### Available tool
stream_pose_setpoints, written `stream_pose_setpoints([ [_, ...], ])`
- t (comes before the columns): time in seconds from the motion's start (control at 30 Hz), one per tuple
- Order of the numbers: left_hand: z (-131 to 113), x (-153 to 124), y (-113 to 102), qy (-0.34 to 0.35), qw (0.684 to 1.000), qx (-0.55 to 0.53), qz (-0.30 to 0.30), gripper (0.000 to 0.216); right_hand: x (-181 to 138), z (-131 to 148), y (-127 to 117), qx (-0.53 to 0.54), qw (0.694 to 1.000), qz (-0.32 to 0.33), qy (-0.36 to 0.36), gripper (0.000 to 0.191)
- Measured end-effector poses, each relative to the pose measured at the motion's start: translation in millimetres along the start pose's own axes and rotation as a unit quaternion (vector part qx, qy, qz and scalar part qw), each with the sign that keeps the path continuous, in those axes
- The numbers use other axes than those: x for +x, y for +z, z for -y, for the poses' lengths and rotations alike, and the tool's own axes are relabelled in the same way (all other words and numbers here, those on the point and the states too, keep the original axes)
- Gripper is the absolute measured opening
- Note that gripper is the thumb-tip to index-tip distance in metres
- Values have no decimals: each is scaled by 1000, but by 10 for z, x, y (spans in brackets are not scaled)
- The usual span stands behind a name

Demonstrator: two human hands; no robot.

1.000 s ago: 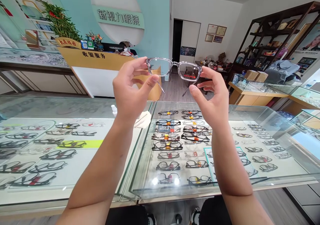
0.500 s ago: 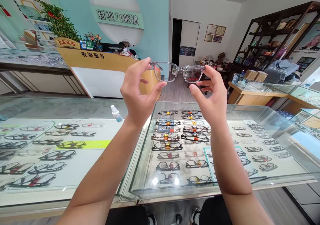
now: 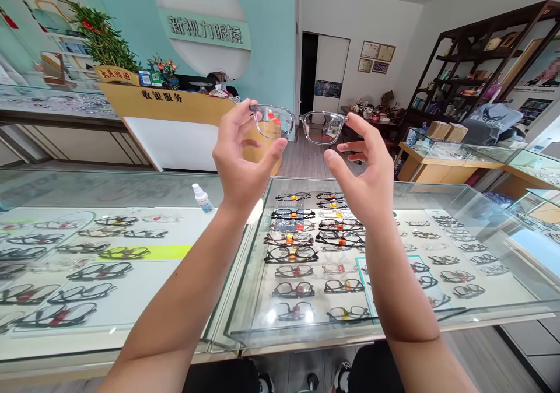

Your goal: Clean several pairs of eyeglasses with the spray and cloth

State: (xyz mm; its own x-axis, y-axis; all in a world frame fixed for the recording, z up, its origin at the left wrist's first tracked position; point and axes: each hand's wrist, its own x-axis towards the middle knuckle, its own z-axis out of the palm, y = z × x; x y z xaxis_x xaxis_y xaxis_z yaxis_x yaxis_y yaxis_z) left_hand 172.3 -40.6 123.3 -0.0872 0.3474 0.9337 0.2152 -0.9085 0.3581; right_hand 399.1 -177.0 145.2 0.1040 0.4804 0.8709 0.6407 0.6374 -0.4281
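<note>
Glass showcases (image 3: 306,336) stand beneath eyeglasses (image 3: 301,120) pinched between left hand (image 3: 242,157) and right hand (image 3: 365,171).

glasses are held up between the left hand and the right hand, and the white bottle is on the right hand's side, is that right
Not quite: the head view shows the white bottle on the left hand's side. The glasses are indeed held up between that hand and the right hand.
</note>
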Motion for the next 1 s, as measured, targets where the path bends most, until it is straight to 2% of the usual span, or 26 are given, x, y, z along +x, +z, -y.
stream_pose_setpoints([
  [0.13, -40, 7, -3, -17, 1000, -12, -1, 109, -1, 17, -9, -3, 1000, 2, -2, 61],
  [0.3, -181, -12, 36, -39, 999, -11, -26, 96, -4, 42, -8, 9, 1000, 0, -13, 57],
  [0.57, -142, -33, 1, 27, 998, 50, -39, 102, -17, -55, 16, 11, 1000, -4, -2, 59],
  [0.77, -363, -98, 47, 39, 996, 53, -65, 91, -18, -120, 39, 14, 1000, -7, 8, 60],
  [1.0, -480, -176, 100, 52, 994, 64, -75, 93, -1, -113, 53, 28, 999, -27, 30, 54],
])
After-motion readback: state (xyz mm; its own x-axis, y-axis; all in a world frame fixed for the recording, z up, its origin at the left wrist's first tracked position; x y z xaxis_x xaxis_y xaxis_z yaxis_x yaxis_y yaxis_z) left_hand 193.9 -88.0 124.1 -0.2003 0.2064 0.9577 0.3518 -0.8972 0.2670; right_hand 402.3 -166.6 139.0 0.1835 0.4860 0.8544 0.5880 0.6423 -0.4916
